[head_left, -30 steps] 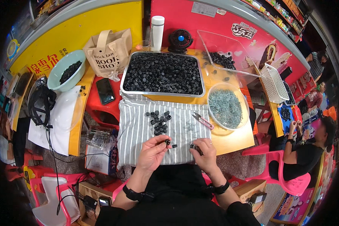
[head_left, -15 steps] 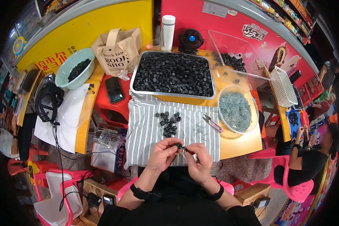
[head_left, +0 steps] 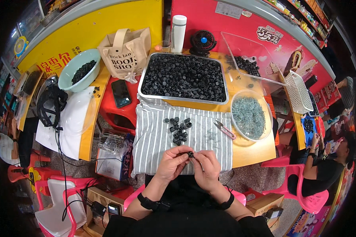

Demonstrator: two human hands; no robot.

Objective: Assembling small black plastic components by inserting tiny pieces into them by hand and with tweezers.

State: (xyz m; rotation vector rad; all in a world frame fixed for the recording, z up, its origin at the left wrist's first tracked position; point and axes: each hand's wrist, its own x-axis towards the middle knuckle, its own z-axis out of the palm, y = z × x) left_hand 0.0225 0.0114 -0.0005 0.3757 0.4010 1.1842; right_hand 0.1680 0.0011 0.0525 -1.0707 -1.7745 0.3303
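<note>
My left hand pinches a small round black plastic cap between thumb and fingertips. My right hand meets it there, thumb and forefinger pressed together at the cap's right side; whatever lies between those fingertips is too small to make out. Both hands are over the near edge of a grey-and-white striped cloth. Just beyond them lies a loose cluster of similar black caps. To its right are a few thin clear pieces and pink-handled thread snips, blades partly apart.
A metal tray heaped with black caps sits behind the cloth. To the right stands a round tub of thin clear bluish pieces. Phone, green basin, tote bag, white bottle and fan surround them. Another person sits at right.
My right hand has moved slightly left, bringing its fingertips against the black cap in my left hand. The whole view has shifted a little.
</note>
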